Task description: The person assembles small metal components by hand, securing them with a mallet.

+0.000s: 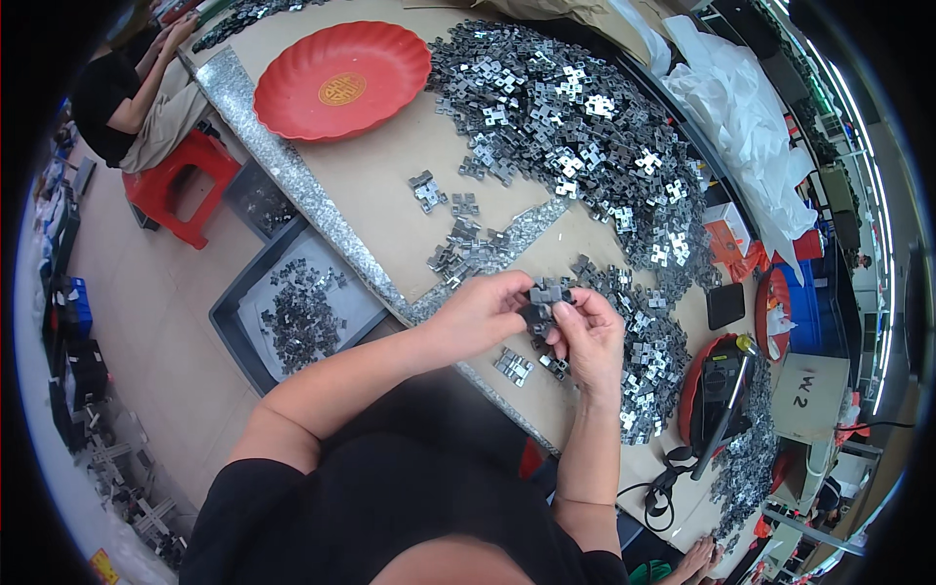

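Note:
My left hand (480,312) and my right hand (590,336) meet above the table's near edge, both pinching a small cluster of grey metal bracket pieces (546,295). Fingers of both hands close around the cluster, hiding part of it. A small stack of the same metal pieces (513,365) lies on the cardboard-covered table (380,175) just below my hands. A large heap of shiny metal pieces (575,127) spreads across the table beyond my hands and runs down its right side.
A red round plate (341,78) sits at the far left of the table. A grey bin (292,312) holding metal pieces stands on the floor to the left. Another person (127,88) sits by a red stool (180,185). White plastic sheeting (741,107), an orange box (726,234) and a second red tray with a dark tool (721,390) lie right.

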`<state>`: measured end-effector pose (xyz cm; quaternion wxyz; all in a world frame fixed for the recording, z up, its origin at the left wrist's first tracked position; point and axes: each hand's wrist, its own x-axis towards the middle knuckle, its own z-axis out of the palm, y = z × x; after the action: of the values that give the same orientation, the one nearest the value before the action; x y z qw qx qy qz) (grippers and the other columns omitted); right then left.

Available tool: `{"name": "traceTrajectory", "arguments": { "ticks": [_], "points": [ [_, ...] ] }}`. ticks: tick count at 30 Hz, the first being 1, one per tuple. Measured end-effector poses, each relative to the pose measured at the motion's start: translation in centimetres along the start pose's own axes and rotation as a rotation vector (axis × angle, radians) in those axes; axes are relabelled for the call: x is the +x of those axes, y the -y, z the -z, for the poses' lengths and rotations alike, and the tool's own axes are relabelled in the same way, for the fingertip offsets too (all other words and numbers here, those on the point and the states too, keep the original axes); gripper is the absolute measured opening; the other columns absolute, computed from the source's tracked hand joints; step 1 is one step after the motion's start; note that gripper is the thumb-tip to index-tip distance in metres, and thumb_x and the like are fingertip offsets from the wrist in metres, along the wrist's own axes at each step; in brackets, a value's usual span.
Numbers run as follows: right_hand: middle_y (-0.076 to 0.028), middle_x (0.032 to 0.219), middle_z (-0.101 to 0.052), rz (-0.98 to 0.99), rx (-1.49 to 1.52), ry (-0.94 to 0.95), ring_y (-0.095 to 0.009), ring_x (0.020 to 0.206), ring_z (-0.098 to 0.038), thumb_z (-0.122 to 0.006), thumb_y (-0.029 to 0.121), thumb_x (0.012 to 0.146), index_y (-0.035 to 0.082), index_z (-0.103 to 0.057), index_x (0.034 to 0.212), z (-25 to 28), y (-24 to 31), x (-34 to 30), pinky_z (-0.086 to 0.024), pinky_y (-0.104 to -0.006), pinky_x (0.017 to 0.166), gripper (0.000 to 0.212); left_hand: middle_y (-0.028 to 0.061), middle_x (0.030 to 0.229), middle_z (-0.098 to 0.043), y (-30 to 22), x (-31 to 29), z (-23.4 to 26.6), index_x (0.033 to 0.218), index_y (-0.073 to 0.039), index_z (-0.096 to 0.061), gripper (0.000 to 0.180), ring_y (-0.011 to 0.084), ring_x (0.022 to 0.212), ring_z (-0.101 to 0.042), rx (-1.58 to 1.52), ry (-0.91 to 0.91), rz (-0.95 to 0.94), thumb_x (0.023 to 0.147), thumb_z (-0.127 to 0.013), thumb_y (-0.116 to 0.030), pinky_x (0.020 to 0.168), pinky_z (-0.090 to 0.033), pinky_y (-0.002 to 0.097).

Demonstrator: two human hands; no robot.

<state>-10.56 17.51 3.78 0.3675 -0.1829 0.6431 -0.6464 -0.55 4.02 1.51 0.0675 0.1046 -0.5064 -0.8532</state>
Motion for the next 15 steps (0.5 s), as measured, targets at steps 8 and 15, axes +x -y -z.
{"name": "traceTrajectory", "arguments": {
  "ticks": [8,15],
  "points": [
    [-0.004,0.074,-0.055,0.153,-0.19,0.184,-0.005,0.056,-0.054,-0.063,-0.002,0.076,-0.006,-0.058,0.085,0.9,0.4,-1.5,-0.043,-0.0161,0.051,0.011,0.0009,0.065,-0.048,-0.3,-2.3,-0.4,0.082,0.0,-0.056,0.012,0.0051,0.058,-0.045,0.431,0.071,-0.229,0.07,-0.058,0.002,0.051,-0.035,0.0224],
    [-0.004,0.076,-0.054,0.068,-0.066,0.112,-0.006,0.054,-0.053,-0.063,-0.005,0.075,-0.005,-0.056,0.085,0.8,-1.1,-2.8,-0.042,-0.0162,0.047,0.012,0.0037,0.071,-0.051,1.1,-3.2,-0.4,0.087,-0.001,-0.058,0.017,0.0096,0.064,-0.047,0.335,0.111,-0.118,0.071,-0.06,-0.001,0.057,-0.038,0.0239]
  ]
}}
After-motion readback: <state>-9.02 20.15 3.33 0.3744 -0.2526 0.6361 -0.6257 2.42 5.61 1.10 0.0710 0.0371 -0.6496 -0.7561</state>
